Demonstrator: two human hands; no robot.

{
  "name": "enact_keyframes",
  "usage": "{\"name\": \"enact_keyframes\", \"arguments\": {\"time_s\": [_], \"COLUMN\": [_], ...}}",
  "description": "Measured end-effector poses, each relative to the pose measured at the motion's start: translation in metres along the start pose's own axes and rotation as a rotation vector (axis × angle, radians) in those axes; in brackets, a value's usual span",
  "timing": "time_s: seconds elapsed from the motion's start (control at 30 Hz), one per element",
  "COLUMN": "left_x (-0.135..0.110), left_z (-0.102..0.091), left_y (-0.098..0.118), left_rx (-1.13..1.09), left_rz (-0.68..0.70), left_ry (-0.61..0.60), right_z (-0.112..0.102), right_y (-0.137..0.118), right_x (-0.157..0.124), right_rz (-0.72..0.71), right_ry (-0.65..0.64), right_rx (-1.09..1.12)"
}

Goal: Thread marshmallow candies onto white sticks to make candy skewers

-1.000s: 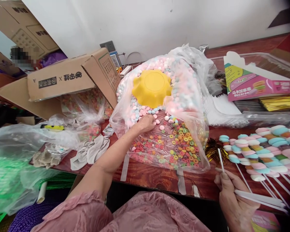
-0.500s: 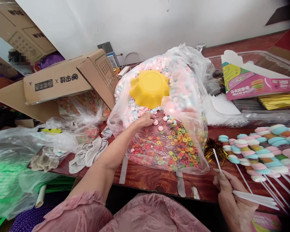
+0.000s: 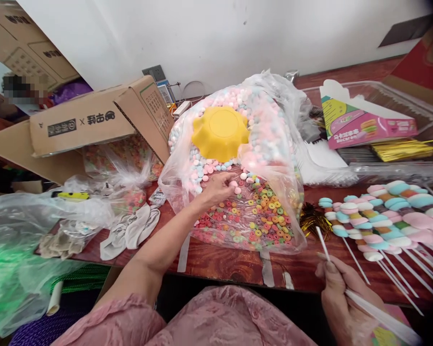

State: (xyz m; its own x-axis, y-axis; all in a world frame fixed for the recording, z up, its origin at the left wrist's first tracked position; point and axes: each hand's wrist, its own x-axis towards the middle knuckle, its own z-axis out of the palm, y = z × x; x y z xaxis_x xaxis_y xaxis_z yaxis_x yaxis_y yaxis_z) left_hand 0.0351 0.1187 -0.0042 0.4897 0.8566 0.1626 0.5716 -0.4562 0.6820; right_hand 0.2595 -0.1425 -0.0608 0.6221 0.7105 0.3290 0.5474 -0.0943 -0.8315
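My left hand [image 3: 219,189] reaches over the clear plastic bag [image 3: 231,242], thumb and fingers curved around a small pink marshmallow [image 3: 233,184]. A second pink piece [image 3: 237,191] touches it just below. Farther back, a yellow scalloped bowl [image 3: 221,133] lies upside down on a heap of pink, blue and white marshmallows [image 3: 216,168]. Small coloured ring candies [image 3: 270,209] are spread toward the front. Low on the right, my right hand [image 3: 341,293] is closed on white sticks. One white stick [image 3: 323,242] points up between its thumb and fingers; the others lie across the palm.
Marshmallow skewers [image 3: 386,218] lie to the right, beside gold tinsel [image 3: 312,218]. Behind them are a clear tray [image 3: 368,169] and a pink Macaron carton [image 3: 373,125]. A cardboard box [image 3: 82,120] and a grey cloth [image 3: 130,230] are on the left. Another person's blurred head shows far left.
My left hand has drawn slightly nearer, bringing a pink marshmallow against another one. The right hand has turned a little, still holding the sticks. The whole view has shifted slightly.
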Motion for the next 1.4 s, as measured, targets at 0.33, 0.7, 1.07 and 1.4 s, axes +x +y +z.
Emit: {"name": "enact_keyframes", "arguments": {"time_s": [0.33, 0.7, 1.07, 1.4], "left_x": [-0.102, -0.114, -0.128, -0.138], "left_z": [0.011, 0.037, 0.042, 0.058], "left_y": [0.061, 0.053, 0.047, 0.042], "left_rx": [-1.204, -1.190, -0.647, -0.081], "left_rz": [-0.368, -0.308, 0.026, 0.345], "left_ry": [0.094, 0.281, 0.435, 0.398], "right_z": [0.029, 0.022, 0.030, 0.035], "right_y": [-0.052, -0.054, -0.055, -0.052], "right_x": [0.004, -0.002, -0.007, -0.016], "right_rz": [-0.534, -0.584, -0.647, -0.689], "right_ry": [-0.349, -0.372, -0.435, -0.403], "right_rx": [-0.078, -0.133, -0.309, -0.227]}}
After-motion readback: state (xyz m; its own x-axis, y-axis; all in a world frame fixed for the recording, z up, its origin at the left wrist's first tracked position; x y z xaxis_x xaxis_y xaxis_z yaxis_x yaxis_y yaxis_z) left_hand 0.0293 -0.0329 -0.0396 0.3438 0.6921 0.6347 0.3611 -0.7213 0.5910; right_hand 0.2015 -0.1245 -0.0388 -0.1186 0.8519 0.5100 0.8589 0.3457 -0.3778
